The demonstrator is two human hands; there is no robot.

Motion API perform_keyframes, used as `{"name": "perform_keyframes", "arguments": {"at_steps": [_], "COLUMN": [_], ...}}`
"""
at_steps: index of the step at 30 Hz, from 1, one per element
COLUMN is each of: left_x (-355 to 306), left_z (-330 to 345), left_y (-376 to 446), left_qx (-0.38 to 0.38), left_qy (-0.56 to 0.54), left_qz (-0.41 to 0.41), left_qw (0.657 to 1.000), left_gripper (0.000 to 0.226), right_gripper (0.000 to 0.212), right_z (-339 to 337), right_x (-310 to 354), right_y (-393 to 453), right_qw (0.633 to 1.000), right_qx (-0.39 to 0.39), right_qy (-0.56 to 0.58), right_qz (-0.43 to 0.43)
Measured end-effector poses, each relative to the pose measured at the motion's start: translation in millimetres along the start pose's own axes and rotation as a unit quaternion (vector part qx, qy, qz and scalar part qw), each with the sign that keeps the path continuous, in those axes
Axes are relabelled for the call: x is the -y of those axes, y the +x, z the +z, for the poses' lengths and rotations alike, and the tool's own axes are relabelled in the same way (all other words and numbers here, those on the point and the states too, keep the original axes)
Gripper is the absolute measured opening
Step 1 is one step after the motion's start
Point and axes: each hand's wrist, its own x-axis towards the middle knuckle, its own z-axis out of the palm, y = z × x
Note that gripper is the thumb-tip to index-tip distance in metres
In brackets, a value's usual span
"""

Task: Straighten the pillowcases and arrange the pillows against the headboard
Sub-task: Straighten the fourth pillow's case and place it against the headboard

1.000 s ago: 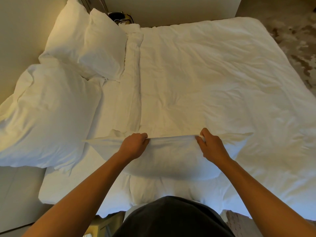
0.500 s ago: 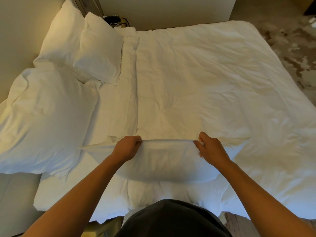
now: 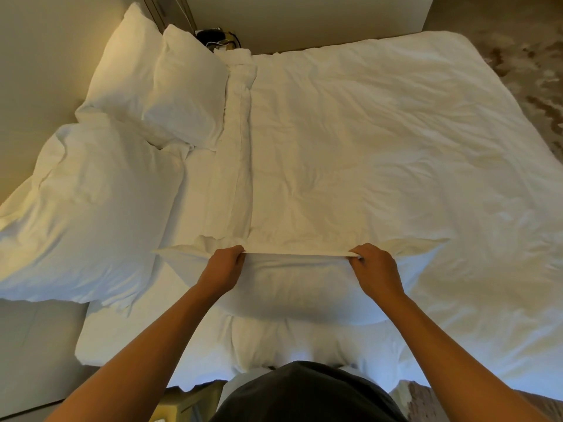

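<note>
1. Four white pillows are in view, all on the bed (image 3: 396,345).
2. The first is the held pillow (image 3: 292,293), lying crosswise on the near part of the bed, just in front of the person, on top of the duvet (image 3: 380,147).
3. Two hands work on it. The left hand (image 3: 221,271) has its grip clenched on the far top edge of the pillowcase (image 3: 295,254), fingers curled over the fabric.
4. The right hand (image 3: 376,269) pinches the same edge further to the right, its grip also grasping the cloth.
5. Between the two hands the edge runs as one straight, taut line; beyond each hand a flat flap of pillowcase sticks out to the side.
6. The second is a large pillow (image 3: 85,208) at the left, wrinkled, lying at a slant and hanging partly over the bed's edge beside the headboard (image 3: 36,71).
7. The third, the back pillow (image 3: 122,71), leans against the headboard at the far left.
8. The fourth, the front pillow (image 3: 189,86), rests against the third.
9. One duvet covers the bed, its folded edge running down beside the pillows.
10. Some dark items with cables (image 3: 217,38) sit past the far corner; I cannot tell what they are.
11. Patterned carpet (image 3: 533,71) shows at the right.
</note>
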Motion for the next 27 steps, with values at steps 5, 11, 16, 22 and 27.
{"name": "perform_keyframes", "arguments": {"at_steps": [5,11,16,22,27], "left_x": [-15,-25,-27,-14,24], "left_z": [-4,-14,-44,-106,-157], "left_y": [-7,-15,-19,-30,-57], "left_qx": [-0.02,-0.073,-0.129,-0.22,-0.289], "left_qy": [0.02,0.042,0.028,0.04,0.017], "left_qz": [-0.022,-0.034,-0.025,0.007,-0.009], "left_qw": [0.999,0.996,0.991,0.975,0.957], "left_gripper": [0.03,0.027,0.023,0.025,0.025], "right_gripper": [0.022,0.026,0.026,0.023,0.02], "right_z": [-3,-18,-33,-49,-38], "right_x": [-3,9,44,122,205], "right_y": [-3,9,31,54,72], "right_qw": [0.998,0.996,0.994,0.986,0.977], "right_qx": [-0.003,-0.021,-0.05,-0.087,-0.095], "right_qy": [0.061,0.087,0.082,0.109,0.119], "right_qz": [0.011,-0.029,-0.055,-0.094,-0.15]}}
